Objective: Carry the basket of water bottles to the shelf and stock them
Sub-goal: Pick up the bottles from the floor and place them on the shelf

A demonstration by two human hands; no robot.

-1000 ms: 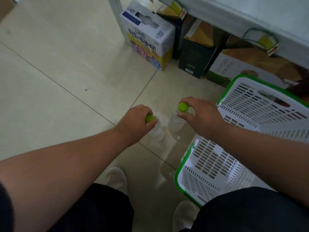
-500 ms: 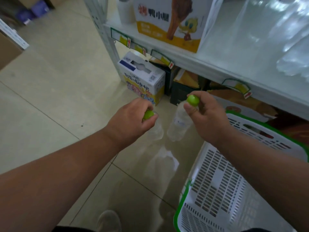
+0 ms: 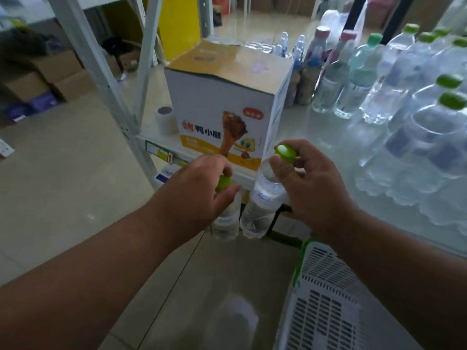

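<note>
light: soft, dim daylight, brightest at top centre | glare: pale sheen on the glossy beige tiled floor lower centre, highlights on the clear plastic green-capped bottles at right | shadows: faint, diffuse | blur: motion smear throughout, worst at right edge | distortion: wide-angle bowing of white metal shelf posts upper left

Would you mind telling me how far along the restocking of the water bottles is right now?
Done: the basket sits on the floor by the shelf, where green-capped bottles already stand. In hand: the left hand and right hand each grip a bottle by its green cap, below shelf level. Left: setting both on the shelf; what remains in the basket cannot be seen.
</note>
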